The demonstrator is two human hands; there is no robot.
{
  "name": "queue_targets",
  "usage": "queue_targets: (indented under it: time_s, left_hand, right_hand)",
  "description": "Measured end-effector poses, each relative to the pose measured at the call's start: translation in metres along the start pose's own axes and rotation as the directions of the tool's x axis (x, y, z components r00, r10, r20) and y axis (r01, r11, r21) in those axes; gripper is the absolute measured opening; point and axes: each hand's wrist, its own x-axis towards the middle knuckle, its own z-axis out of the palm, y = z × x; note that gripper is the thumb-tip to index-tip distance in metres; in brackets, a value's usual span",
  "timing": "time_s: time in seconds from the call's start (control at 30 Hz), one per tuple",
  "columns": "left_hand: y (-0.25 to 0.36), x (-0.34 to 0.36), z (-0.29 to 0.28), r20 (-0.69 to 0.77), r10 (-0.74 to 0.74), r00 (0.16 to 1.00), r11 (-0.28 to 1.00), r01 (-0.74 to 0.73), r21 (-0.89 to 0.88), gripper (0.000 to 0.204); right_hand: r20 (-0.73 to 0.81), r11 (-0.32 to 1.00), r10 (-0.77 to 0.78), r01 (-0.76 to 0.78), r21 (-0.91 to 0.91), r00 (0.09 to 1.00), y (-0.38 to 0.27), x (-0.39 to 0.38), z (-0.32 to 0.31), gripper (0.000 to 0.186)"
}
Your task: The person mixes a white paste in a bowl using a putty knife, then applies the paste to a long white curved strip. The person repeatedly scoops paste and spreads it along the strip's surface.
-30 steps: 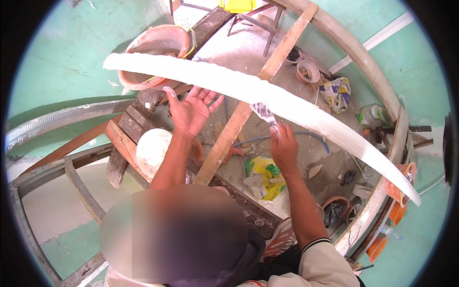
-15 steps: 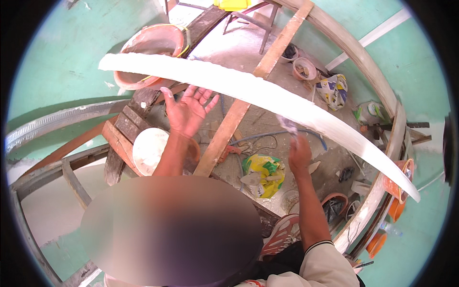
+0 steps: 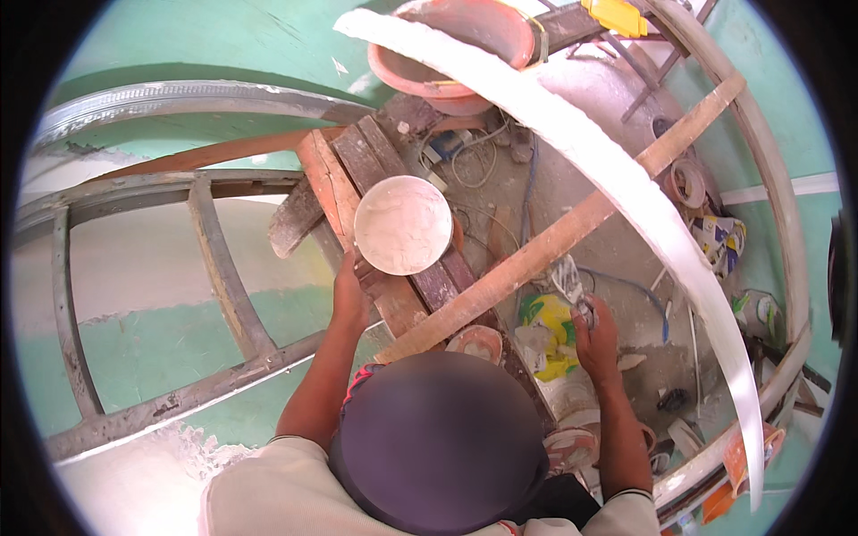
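In my right hand (image 3: 596,332) is a putty knife (image 3: 567,279) with whitish smears on its blade, the fingers closed around its handle. My left hand (image 3: 350,290) is at the lower left edge of a round tub (image 3: 403,225) with whitish paste. Its fingers are mostly hidden, so I cannot tell whether it grips the tub or the wood beside it. The tub rests on worn wooden planks (image 3: 380,147). Beyond both hands, a long, bright white curved strip (image 3: 572,134) arcs from the upper middle to the lower right.
A wooden bar (image 3: 536,255) crosses diagonally under the white strip. A large orange basin (image 3: 465,45) stands at the top. Left lies a curved wooden frame (image 3: 214,259) against the green wall. Below are a yellow-green bag (image 3: 550,326), cables and small buckets on the floor.
My left hand has dropped from near the white strip, open palm up, to the tub's edge. My right hand still holds the putty knife. The whole view has swung leftward.
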Motion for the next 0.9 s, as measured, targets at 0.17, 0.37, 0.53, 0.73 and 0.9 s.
queue_targets:
  time_s: [0.17, 0.37, 0.53, 0.73, 0.9]
  left_hand:
    - [-0.044, 0.038, -0.019, 0.525, -0.076, 0.848, 0.979, 0.163, -0.122, 0.052]
    - [-0.062, 0.066, -0.021, 0.416, -0.165, 0.894, 0.982, 0.187, -0.012, 0.065]
    - [-0.022, 0.027, 0.028, 0.455, -0.067, 0.888, 0.980, -0.026, 0.196, 0.077]
    - [0.015, -0.060, 0.101, 0.760, 0.003, 0.650, 0.884, -0.357, 0.302, 0.092]
    - [0.016, -0.178, 0.186, 0.962, -0.150, 0.228, 0.734, -0.627, 0.263, 0.105]
  right_hand:
    - [0.269, 1.000, 0.000, 0.008, -0.029, 0.963, -0.021, -0.012, -0.053, 0.036]
    - [0.576, 0.953, 0.268, -0.124, -0.277, 0.772, -0.051, -0.057, -0.157, 0.040]
    - [0.506, 0.917, 0.371, -0.220, -0.334, 0.779, -0.054, -0.165, -0.234, 0.032]
    - [0.039, 0.748, 0.642, -0.614, -0.252, 0.766, -0.041, -0.278, -0.285, 0.035]
    - [-0.403, 0.785, 0.565, -0.619, -0.005, 0.720, -0.048, -0.355, -0.315, 0.038]
